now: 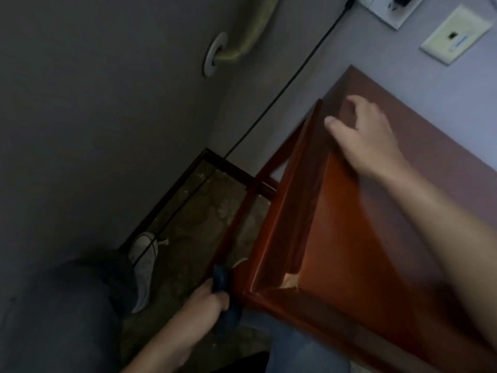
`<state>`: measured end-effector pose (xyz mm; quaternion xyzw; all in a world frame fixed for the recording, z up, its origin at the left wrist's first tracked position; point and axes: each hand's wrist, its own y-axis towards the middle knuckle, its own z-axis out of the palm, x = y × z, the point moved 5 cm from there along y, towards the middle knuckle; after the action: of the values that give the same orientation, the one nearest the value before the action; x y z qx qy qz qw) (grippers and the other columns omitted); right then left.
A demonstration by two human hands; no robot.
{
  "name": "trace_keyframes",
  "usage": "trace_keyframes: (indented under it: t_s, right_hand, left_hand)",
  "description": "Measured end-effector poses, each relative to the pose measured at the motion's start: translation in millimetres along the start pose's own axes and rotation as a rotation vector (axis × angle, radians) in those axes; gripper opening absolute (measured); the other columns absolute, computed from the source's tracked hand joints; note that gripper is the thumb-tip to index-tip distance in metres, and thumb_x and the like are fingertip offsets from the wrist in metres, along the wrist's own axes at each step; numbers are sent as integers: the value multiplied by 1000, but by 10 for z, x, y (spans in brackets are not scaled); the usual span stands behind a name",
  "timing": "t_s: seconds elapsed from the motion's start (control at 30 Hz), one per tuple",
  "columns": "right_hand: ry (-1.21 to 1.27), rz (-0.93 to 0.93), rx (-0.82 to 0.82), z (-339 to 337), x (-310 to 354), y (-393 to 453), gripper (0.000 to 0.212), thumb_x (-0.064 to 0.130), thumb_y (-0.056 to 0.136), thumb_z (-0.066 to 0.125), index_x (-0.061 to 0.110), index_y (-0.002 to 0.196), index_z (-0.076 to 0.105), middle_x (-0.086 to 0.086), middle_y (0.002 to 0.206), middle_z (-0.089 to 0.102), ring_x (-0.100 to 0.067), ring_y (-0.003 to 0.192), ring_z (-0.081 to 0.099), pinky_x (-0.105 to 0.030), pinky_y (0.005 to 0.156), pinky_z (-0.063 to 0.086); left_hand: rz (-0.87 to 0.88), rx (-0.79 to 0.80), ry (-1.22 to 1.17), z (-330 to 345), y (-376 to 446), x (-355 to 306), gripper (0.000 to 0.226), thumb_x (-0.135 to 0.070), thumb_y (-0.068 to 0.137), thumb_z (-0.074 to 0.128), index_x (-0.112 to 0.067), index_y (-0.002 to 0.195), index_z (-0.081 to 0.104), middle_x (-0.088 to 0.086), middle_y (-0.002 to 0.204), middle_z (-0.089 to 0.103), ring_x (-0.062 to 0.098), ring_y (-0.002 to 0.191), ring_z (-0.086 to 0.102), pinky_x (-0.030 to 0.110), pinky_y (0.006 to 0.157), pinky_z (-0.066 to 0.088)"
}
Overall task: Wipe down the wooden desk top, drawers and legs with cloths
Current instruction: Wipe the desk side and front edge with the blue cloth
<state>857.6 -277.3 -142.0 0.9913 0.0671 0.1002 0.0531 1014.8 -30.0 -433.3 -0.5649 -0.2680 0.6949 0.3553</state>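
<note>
The reddish-brown wooden desk [349, 238] fills the right half of the tilted head view, seen from above its left end. My right hand [365, 135] rests on the desk top near its left edge, fingers spread and slightly bent, thumb at the rim. Low down, my left hand [207, 300] grips a dark blue cloth [223, 286] held against the thin desk leg [234, 227] below the front left corner. Part of the cloth is hidden behind my fingers.
A black cable [269, 106] runs down the grey wall to the patterned carpet [193, 230]. A white shoe [144, 262] and my dark trouser knee [67, 313] are at the lower left. Wall plates [454, 36] sit above the desk; a beige hose [242, 47] enters the wall.
</note>
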Motion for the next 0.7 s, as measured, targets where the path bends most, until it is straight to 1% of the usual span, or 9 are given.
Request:
trace_keyframes:
  t_s: [0.03, 0.1, 0.2, 0.27, 0.33, 0.43, 0.5, 0.6, 0.7]
  right_hand:
    - [-86, 74, 39, 62, -102, 274, 90, 72, 92, 39, 19, 161, 21, -13, 163, 30, -31, 150, 26, -51, 122, 24]
    - [-165, 178, 132, 244, -278, 528, 99, 77, 92, 35, 15, 164, 7, -9, 171, 5, -27, 157, 4, -50, 127, 6]
    - [-157, 173, 180, 387, -424, 489, 93, 66, 95, 32, 15, 164, -2, -4, 172, -5, -20, 158, -4, -46, 128, 1]
    - [-141, 163, 170, 361, -438, 460, 90, 60, 94, 32, 15, 164, -3, -2, 172, -6, -18, 158, -5, -44, 128, 1]
    - [-152, 160, 172, 358, -421, 461, 90, 59, 93, 32, 15, 164, -3, -1, 171, -7, -17, 157, -5, -44, 128, 0]
    - [-155, 145, 172, 376, -398, 451, 92, 61, 90, 30, 17, 164, -4, 1, 171, -8, -16, 157, -6, -43, 128, 0]
    - [-156, 147, 168, 356, -394, 448, 95, 63, 87, 28, 18, 164, -4, 3, 171, -9, -14, 157, -7, -41, 128, -1]
    - [-137, 135, 155, 328, -353, 448, 91, 64, 93, 34, 19, 164, -1, 3, 171, -6, -14, 157, -5, -40, 128, 2]
    - [-147, 68, 84, 215, -359, 476, 92, 75, 90, 28, 21, 163, 18, 2, 170, 14, -18, 156, 12, -42, 125, 16]
  left_hand:
    - [-37, 82, 7, -71, -12, -59, 32, -9, 89, 60, -24, 117, 65, 3, 113, 72, 23, 109, 66, 38, 100, 50]
    - [-23, 115, 150, -299, 17, -203, 34, -17, 91, 66, -20, 124, 66, 3, 113, 73, 23, 110, 67, 48, 106, 49]
    - [72, -53, 234, -574, 221, -710, 18, -24, 102, 62, -23, 120, 64, -2, 116, 67, 18, 113, 62, 39, 104, 50]
    - [191, -78, 113, -565, 298, -1180, 9, -23, 105, 58, -24, 105, 67, -3, 108, 68, 16, 108, 63, 29, 87, 52]
    - [213, -47, -117, -490, 456, -1582, 15, -27, 105, 57, -19, 111, 69, 3, 111, 72, 18, 104, 67, 26, 77, 52]
    - [204, 84, -444, -309, 815, -2060, 32, -27, 102, 57, -9, 127, 66, 13, 120, 73, 24, 106, 71, 30, 80, 57]
    - [190, 145, -547, -184, 1030, -2305, 37, -19, 98, 59, -5, 132, 62, 17, 125, 70, 27, 113, 69, 34, 92, 57]
    - [237, 233, -566, 5, 1319, -2668, 38, -17, 97, 65, -5, 133, 62, 16, 128, 70, 28, 118, 68, 36, 101, 54]
    - [349, 212, -480, 146, 1564, -3065, 51, -36, 90, 75, -15, 135, 64, 8, 130, 71, 22, 118, 69, 37, 101, 55]
